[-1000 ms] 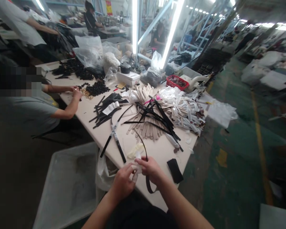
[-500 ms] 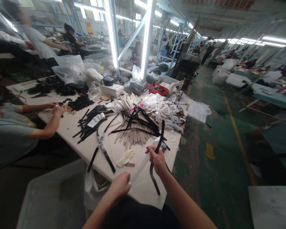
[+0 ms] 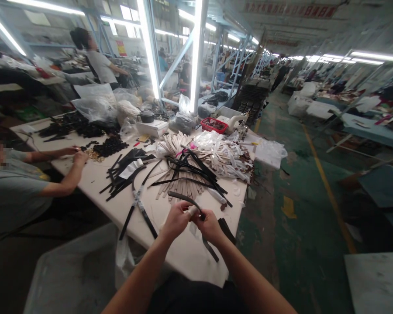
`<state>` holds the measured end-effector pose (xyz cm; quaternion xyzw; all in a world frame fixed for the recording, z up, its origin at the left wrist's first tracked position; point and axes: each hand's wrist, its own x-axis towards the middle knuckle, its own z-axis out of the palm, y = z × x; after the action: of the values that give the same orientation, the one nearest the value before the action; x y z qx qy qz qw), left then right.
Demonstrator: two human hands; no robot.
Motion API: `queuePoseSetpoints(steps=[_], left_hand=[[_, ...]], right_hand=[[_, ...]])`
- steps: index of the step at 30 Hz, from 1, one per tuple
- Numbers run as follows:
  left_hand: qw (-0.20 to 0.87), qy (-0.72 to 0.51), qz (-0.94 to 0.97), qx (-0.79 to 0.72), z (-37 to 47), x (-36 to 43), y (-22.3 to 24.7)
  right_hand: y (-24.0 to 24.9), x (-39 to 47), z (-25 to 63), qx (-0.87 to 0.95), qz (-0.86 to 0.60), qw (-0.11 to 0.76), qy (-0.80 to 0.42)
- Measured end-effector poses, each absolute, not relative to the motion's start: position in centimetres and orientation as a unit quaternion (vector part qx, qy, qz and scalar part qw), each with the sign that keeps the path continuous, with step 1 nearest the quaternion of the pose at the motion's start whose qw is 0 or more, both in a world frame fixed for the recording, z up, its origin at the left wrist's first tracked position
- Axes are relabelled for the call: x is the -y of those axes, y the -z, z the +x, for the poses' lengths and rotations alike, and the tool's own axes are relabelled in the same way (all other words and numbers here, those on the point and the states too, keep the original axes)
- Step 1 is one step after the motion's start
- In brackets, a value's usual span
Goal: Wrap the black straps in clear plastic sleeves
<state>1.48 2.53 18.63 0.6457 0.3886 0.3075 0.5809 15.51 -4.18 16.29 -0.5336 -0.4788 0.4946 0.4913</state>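
We note that the left hand (image 3: 177, 221), well apart from the right hand (image 3: 210, 227) half a second ago, has rejoined it, both grips pinched closed on the black strap (image 3: 180, 196) above the near surface (image 3: 190, 257), making the handling two-handed.

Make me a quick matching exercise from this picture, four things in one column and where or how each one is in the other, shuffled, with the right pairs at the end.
Things:
1. Black strap
2. Red basket
3. Dark mug-shaped container
4. Yellow arrow

Places and states:
A. On top of a white box
B. On the green floor
C. Held in the person's right hand
D. Holding small dark items

Right pairs: 1-C, 2-D, 3-A, 4-B.
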Motion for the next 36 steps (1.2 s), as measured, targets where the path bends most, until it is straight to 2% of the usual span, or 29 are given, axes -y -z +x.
queuePoseSetpoints(steps=[2, 5, 10, 14, 18, 20, 23, 25, 28, 36], left_hand=[[0.528, -0.326, 0.685, -0.382, 1.3, -2.6, -19.8], [0.477, -0.279, 0.752, -0.359, 0.2, -2.7, -20.9], [0.463, -0.205, 0.801, -0.318, -0.9, -3.6, -22.6], [0.472, -0.267, 0.745, -0.389, -1.5, -3.7, -23.3], [0.362, -0.381, 0.639, -0.561, -1.8, -0.9, -20.7], [0.422, -0.377, 0.579, -0.587, -1.3, 1.1, -18.2], [0.693, -0.331, 0.413, -0.489, 0.3, 3.6, -14.5], [0.79, -0.356, 0.282, -0.411, 1.4, 4.4, -12.9], [0.797, -0.415, 0.217, -0.381, 2.4, 4.2, -11.9], [0.689, -0.516, 0.232, -0.452, 2.0, 2.3, -11.5]], right_hand=[[-17.0, 4.5, 16.2, 0.461, -0.532, 0.504, -0.5], [-18.6, 4.5, 17.7, 0.43, -0.533, 0.523, -0.508], [-20.8, 3.1, 18.9, 0.487, -0.561, 0.459, -0.487], [-20.1, 2.6, 17.9, 0.465, -0.589, 0.482, -0.452], [-17.9, 3.3, 16.1, 0.374, -0.594, 0.521, -0.485], [-16.7, 3.7, 15.2, 0.321, -0.599, 0.537, -0.5], [-14.9, 4.4, 14.1, 0.294, -0.599, 0.557, -0.495], [-13.9, 4.8, 13.5, 0.291, -0.602, 0.562, -0.487], [-12.7, 5.4, 13.0, 0.286, -0.611, 0.569, -0.471], [-12.6, 6.1, 11.8, 0.331, -0.615, 0.548, -0.46]])
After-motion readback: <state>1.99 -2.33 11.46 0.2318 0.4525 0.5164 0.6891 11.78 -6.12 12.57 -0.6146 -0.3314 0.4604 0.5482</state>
